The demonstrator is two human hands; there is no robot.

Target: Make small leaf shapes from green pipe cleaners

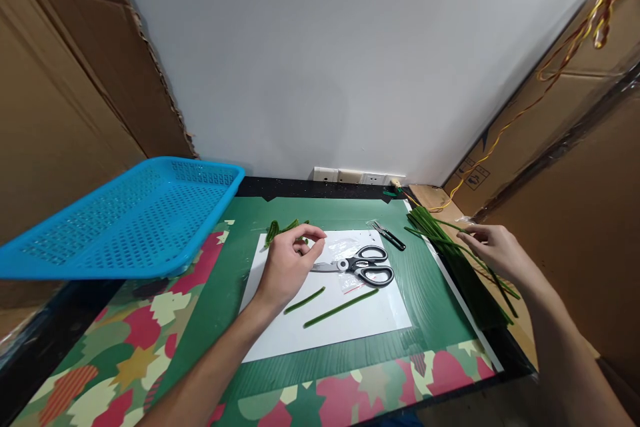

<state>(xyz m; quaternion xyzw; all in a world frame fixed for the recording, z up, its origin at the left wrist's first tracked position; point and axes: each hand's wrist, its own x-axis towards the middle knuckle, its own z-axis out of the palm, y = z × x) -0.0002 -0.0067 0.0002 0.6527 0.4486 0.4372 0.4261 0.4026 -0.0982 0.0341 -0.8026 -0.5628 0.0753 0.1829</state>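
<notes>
My right hand (493,250) is at the right table edge, thumb and fingers pinched on a green pipe cleaner. Beneath it lies a thick bundle of green pipe cleaners (457,273), with a few loose stems crossing on top. My left hand (290,263) hovers over the white paper (360,323), fingers curled and thumb close to the index fingertip; anything between them is too small to make out. Curled green pieces (273,233) sit behind it, partly hidden. Scissors (367,267) with black-and-grey handles lie on the paper, near two cut green lengths (340,309).
A blue perforated basket (135,273) stands at the left. Small black-handled pliers (390,237) rest on the green mat (435,320) beside the paper. A clear plastic bag is under the scissors. Wall sockets (350,176), cardboard (575,180) and a hanging yellow-brown cord (520,117) border the table.
</notes>
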